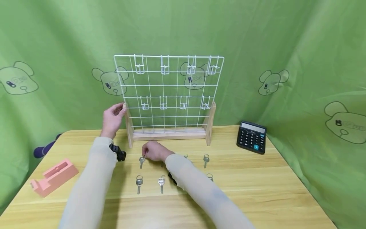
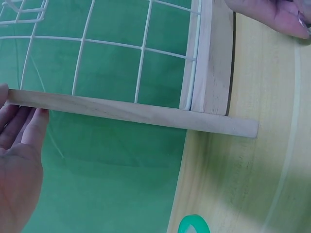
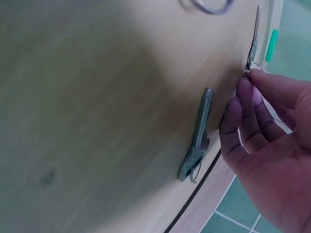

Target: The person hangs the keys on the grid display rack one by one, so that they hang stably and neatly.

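Observation:
My left hand (image 1: 112,119) holds the top of the left wooden post (image 2: 131,110) of a stand, thumb on one side and fingers on the other. The stand carries a white wire grid (image 1: 170,85) with two rows of white hooks (image 1: 165,69). In front of its base, my right hand (image 1: 155,150) pinches the ring end of a silver key (image 3: 253,43) low over the table. Another key (image 3: 197,141) lies beside those fingers in the right wrist view. Nearer the front are two more ringed keys, one on the left (image 1: 139,183) and one by the right forearm (image 1: 161,183).
Right of the forearm lie a key (image 1: 206,161) and another partly covered by the sleeve (image 1: 210,176). A black calculator (image 1: 251,137) sits at the table's right side, a pink tape dispenser (image 1: 55,178) at the left. Behind the table (image 1: 274,190) hangs a green curtain (image 1: 171,28).

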A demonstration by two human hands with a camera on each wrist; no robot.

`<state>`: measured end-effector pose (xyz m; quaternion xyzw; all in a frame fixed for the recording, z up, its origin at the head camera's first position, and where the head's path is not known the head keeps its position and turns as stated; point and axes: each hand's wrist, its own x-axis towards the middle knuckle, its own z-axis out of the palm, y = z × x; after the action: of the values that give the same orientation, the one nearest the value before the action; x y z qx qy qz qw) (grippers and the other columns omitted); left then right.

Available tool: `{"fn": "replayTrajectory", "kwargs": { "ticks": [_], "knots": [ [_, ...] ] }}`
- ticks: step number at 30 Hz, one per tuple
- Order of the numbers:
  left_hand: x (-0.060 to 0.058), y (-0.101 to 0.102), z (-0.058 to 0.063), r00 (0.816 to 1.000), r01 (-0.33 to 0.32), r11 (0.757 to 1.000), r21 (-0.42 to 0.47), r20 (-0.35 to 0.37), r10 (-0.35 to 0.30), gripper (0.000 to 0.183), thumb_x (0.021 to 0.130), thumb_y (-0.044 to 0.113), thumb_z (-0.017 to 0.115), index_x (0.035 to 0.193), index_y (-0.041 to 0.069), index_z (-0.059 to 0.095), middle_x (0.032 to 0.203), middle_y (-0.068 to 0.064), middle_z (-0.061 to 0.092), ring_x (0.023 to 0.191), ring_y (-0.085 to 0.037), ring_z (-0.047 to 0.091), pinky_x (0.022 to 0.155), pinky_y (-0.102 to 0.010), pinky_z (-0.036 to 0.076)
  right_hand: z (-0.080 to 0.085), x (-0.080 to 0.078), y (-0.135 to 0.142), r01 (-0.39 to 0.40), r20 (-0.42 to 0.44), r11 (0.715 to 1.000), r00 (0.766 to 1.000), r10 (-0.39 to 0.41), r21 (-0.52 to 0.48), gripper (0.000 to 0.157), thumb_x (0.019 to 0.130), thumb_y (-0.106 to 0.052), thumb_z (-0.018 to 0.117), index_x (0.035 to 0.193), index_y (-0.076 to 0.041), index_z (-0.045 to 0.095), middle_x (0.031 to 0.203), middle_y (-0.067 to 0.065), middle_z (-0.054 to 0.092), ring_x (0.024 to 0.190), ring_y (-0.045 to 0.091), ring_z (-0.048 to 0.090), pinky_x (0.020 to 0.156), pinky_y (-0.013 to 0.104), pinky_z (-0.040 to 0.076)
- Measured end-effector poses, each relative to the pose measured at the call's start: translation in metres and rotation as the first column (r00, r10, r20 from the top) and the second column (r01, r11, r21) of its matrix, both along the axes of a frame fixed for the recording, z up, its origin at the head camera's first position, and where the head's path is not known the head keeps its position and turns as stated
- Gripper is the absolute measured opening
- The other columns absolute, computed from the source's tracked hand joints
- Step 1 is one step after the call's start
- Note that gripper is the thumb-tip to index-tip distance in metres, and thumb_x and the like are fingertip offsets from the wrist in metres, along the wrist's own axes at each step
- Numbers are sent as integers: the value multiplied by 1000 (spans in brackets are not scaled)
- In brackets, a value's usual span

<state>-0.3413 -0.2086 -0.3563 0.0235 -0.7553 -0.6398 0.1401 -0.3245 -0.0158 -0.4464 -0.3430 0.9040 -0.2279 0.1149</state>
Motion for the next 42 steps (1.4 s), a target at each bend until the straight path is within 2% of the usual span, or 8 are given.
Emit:
{"fn": "replayTrajectory", "kwargs": {
  "ticks": [4, 7, 10, 13, 22, 29, 33, 42],
  "knots": [
    [0, -1, -1, 1000, -8, 1000, -6, 7, 8, 43, 100, 14, 58, 141, 4, 50, 141, -15, 52, 126, -24, 52, 106, -28, 44, 1, 1, 3, 19, 29, 999, 999, -18, -38, 12, 86, 1, 68, 86, -11, 70, 82, -4, 66, 75, 7, 57, 71, 15, 49],
    [2, -1, 0, 1000, -2, 1000, -14, 12, 3, 43, 100, 15, 58, 141, 3, 49, 141, -16, 51, 126, -25, 51, 106, -29, 43, 4, 4, 6, 61, 127, 990, 991, -45, -127, 12, 87, 5, 67, 88, -7, 69, 82, 0, 66, 73, 10, 61, 68, 17, 53],
    [3, -2, 0, 1000, 7, 1000, -13, 19, -7, 44, 101, 14, 57, 142, 2, 48, 142, -17, 50, 127, -25, 50, 107, -30, 43, 7, 8, 7, 104, 240, 968, 970, -47, -230, 12, 88, 9, 63, 89, -2, 67, 81, 4, 65, 72, 15, 65, 66, 22, 57],
    [4, -3, -1, 1000, 9, 1000, -12, 18, -8, 43, 101, 13, 56, 141, 2, 48, 142, -17, 50, 127, -26, 50, 107, -29, 43, 13, 12, 10, 118, 283, 947, 959, -30, -298, 10, 88, 10, 62, 91, 1, 66, 80, 6, 64, 74, 19, 67, 67, 27, 60],
    [4, -1, -1, 1000, 1, 1000, -31, 17, -1, 43, 101, 14, 55, 142, 1, 48, 141, -18, 50, 127, -27, 50, 107, -30, 43, 39, 19, 17, 116, 279, 902, 960, 5, -416, 7, 90, 9, 64, 94, 5, 67, 82, 7, 64, 78, 25, 69, 75, 37, 61],
    [2, -1, -1, 1000, -5, 1000, -30, 17, 6, 43, 101, 13, 56, 141, 1, 48, 140, -18, 51, 125, -27, 52, 105, -29, 44, 66, 20, 21, 88, 216, 890, 976, 12, -448, 7, 90, 5, 66, 96, 3, 68, 88, 8, 66, 79, 21, 69, 72, 25, 60],
    [0, -1, 0, 1000, 3, 999, -34, 14, -2, 42, 101, 13, 57, 140, 1, 49, 139, -18, 52, 124, -27, 52, 105, -29, 45, 83, 22, 27, 88, 204, 876, 979, 12, -474, 7, 90, 6, 66, 95, 2, 68, 88, 9, 66, 79, 21, 69, 71, 25, 60],
    [2, -2, 4, 1000, 23, 998, -52, 15, -22, 42, 101, 13, 56, 140, 0, 49, 139, -19, 53, 123, -27, 53, 105, -31, 45, 109, 24, 32, 66, 152, 893, 988, 3, -446, 9, 90, 4, 65, 98, 0, 68, 92, 9, 66, 82, 21, 68, 72, 23, 59]
  ]
}}
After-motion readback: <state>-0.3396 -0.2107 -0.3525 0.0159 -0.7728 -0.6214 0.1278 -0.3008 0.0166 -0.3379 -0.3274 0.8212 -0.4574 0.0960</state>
